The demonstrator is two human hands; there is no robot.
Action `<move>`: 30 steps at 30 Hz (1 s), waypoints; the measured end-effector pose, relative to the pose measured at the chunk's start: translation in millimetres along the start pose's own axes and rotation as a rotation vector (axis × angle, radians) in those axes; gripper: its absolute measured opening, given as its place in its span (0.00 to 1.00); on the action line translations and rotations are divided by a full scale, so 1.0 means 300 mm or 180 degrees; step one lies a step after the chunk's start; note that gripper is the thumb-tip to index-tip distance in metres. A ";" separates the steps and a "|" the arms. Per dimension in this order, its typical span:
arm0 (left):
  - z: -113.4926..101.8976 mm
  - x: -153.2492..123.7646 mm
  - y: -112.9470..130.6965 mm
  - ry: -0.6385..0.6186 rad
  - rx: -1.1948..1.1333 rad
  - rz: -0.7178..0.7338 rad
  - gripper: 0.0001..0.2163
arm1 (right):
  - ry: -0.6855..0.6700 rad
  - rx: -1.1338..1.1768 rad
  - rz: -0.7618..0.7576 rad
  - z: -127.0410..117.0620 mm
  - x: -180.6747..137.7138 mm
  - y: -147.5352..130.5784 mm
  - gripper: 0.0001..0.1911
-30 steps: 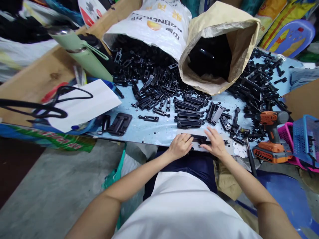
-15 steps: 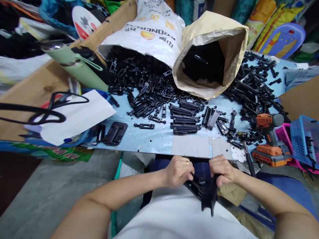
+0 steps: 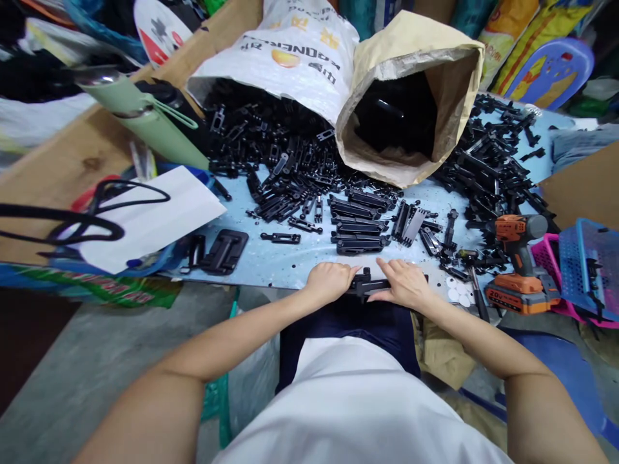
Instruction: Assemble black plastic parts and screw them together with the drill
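A long black plastic part [image 3: 367, 285] lies at the near edge of the light blue table [image 3: 290, 261]. My left hand [image 3: 330, 282] presses on its left end with the fingers curled over it. My right hand [image 3: 403, 283] lies on its right end, fingers stretched flat along it. Just beyond them is a neat stack of similar black parts [image 3: 358, 225].
A white sack [image 3: 290, 58] spills black parts [image 3: 275, 161] onto the table. A brown paper sack [image 3: 411, 96] lies open beside it. More black parts [image 3: 493, 161] are heaped at right. An orange cordless drill [image 3: 520, 264] stands near pink and blue baskets [image 3: 587, 267]. White paper [image 3: 155, 216] lies at left.
Half a second ago both hands held the black part over my lap. They have brought it back up and now press it down on the table's near edge.
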State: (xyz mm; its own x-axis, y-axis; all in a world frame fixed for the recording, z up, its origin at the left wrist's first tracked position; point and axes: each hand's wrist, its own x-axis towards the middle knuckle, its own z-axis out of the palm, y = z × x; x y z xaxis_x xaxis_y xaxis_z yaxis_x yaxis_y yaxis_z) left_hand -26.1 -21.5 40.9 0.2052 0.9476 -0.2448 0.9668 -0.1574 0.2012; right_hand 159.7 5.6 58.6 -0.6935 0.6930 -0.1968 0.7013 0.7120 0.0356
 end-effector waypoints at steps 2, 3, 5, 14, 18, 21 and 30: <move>-0.005 0.003 0.014 -0.0021 0.0016 0.0010 0.25 | 0.0156 -0.0125 -0.0390 -0.008 0.024 -0.016 0.34; -0.008 0.003 0.019 -0.0050 0.0018 0.0040 0.25 | 0.0184 -0.0161 -0.0572 -0.008 0.034 -0.017 0.30; -0.012 0.003 0.027 -0.0148 0.0006 0.0147 0.25 | 0.0192 -0.0176 -0.0891 -0.006 0.048 -0.007 0.24; -0.022 0.012 0.032 -0.0209 -0.0104 0.0203 0.24 | 0.0379 -0.0005 -0.1455 0.013 0.077 0.060 0.22; -0.034 0.028 0.021 -0.0187 -0.0081 0.0138 0.24 | 0.0057 0.0079 -0.0856 0.002 0.063 0.023 0.21; -0.036 0.045 0.024 -0.0183 -0.0029 0.0027 0.24 | -0.0316 -0.0040 -0.0347 -0.018 0.053 -0.014 0.20; -0.048 0.053 0.032 -0.0212 0.0032 -0.0079 0.25 | -0.0443 -0.0235 -0.0670 -0.039 0.083 0.004 0.20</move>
State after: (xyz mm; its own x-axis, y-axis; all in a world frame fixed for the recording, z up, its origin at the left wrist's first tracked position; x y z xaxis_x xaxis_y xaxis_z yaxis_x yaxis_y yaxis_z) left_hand -15.9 -3.9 52.6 0.1905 0.9307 -0.3123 0.9731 -0.1371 0.1850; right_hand 141.3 25.0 65.3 -0.7899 0.5101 -0.3403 0.5266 0.8487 0.0499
